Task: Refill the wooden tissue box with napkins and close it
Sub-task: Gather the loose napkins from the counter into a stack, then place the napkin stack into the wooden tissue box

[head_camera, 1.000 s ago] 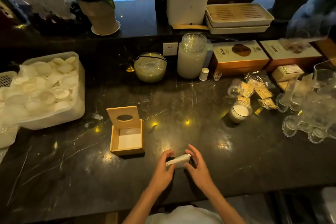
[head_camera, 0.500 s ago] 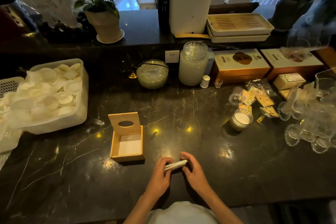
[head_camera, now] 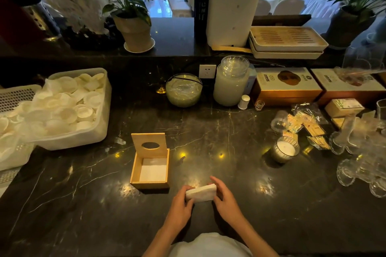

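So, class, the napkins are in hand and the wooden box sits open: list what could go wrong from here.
1. The napkin stack is gripped only at its ends by the left hand and right hand; it may fan apart.
2. The wooden tissue box looks barely wider than the stack, so edges may crumple.
3. The raised lid could get knocked shut.

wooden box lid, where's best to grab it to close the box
Probably its free top edge, pinched from above. The lid stands nearly upright at the far side of the wooden tissue box, so that edge is exposed while the lower edge meets the box. The left hand and right hand both hold the napkin stack, so free one first.
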`<state>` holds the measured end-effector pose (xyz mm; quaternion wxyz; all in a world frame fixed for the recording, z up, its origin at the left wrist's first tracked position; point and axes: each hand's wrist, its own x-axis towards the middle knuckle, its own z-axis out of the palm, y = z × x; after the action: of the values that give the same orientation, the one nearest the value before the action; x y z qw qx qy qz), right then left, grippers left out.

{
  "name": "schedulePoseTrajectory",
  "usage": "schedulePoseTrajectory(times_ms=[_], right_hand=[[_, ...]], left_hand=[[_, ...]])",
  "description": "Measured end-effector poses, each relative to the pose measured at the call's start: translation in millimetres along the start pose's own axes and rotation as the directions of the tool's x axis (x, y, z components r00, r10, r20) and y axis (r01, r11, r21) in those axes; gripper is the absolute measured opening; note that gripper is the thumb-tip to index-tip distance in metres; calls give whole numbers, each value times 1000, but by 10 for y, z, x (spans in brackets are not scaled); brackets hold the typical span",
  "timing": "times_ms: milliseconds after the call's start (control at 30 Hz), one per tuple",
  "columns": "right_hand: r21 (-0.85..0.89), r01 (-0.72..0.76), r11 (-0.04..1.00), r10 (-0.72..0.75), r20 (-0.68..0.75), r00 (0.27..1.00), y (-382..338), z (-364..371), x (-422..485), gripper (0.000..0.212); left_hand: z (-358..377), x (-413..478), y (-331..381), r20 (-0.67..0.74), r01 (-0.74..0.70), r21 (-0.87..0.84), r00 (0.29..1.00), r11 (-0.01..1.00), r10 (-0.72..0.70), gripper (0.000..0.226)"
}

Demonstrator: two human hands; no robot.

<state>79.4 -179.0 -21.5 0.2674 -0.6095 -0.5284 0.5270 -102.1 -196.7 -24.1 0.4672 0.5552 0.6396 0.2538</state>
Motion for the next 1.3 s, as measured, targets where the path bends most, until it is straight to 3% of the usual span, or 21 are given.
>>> schedulePoseTrajectory(times_ms=[167, 233, 367, 500, 633, 733, 833, 933, 967, 1033, 1100, 1133, 1167, 1233, 1300], right_hand=[[-3, -22, 1000, 22, 2, 1000, -57, 96, 15, 32], [36, -91, 995, 89, 36, 995, -98, 68, 38, 32], [171, -270, 947, 246, 150, 957, -217, 70, 28, 46], [245, -338, 909, 287, 220, 932, -333, 247, -30, 44], [106, -302, 948, 270, 239, 933, -504, 363, -67, 45], [-72, -163, 984, 177, 312, 933, -770, 426, -34, 41], [-208, -43, 977, 139, 469, 872, -1138, 568, 7, 24], [-305, -41, 952, 210, 547, 810, -1453, 707, 28, 24], [-320, -54, 946, 232, 549, 803, -1528, 738, 42, 24], [-312, -88, 946, 247, 520, 818, -1583, 799, 81, 22], [-180, -192, 965, 253, 433, 865, -1553, 863, 103, 22], [-13, -284, 959, 268, 376, 887, -1500, 901, 116, 24], [211, -372, 904, 291, 332, 897, -1457, 948, 126, 26], [597, -427, 679, 328, 274, 904, -1406, 1064, 152, 29], [749, -400, 528, 375, 217, 901, -1409, 1172, 179, 28]], left_hand=[[-4, -43, 34, 17, 7, -9, 1000, 1000, -7, 24], [-75, -42, 62, 4, 80, -138, 997, 987, -81, 21], [-275, -90, 129, 111, 277, -458, 961, 845, -254, 22], [-414, -158, 149, 204, 287, -415, 954, 863, -219, 24], [-709, -237, 233, 276, 266, -342, 945, 901, -175, 20], [-1016, -276, 265, 364, 284, -319, 917, 904, -160, 19], [-1339, -282, 228, 393, 208, -193, 912, 959, -119, 19], [-1633, -266, 171, 422, 226, -160, 896, 961, -140, 23], [-1711, -256, 148, 395, 225, -189, 909, 956, -136, 20], [-1856, -217, 90, 168, 141, -220, 980, 965, -105, 8], [-1997, -123, 16, -129, 61, -248, 987, 967, -95, 12], [-2056, -59, -39, -187, 56, -288, 976, 956, -113, 19], [-2105, 8, -89, -171, 84, -324, 974, 942, -146, 29], [-2143, 146, -204, -24, 184, -343, 979, 921, -204, 49], [-2093, 248, -275, 130, 222, -329, 973, 918, -189, 56]])
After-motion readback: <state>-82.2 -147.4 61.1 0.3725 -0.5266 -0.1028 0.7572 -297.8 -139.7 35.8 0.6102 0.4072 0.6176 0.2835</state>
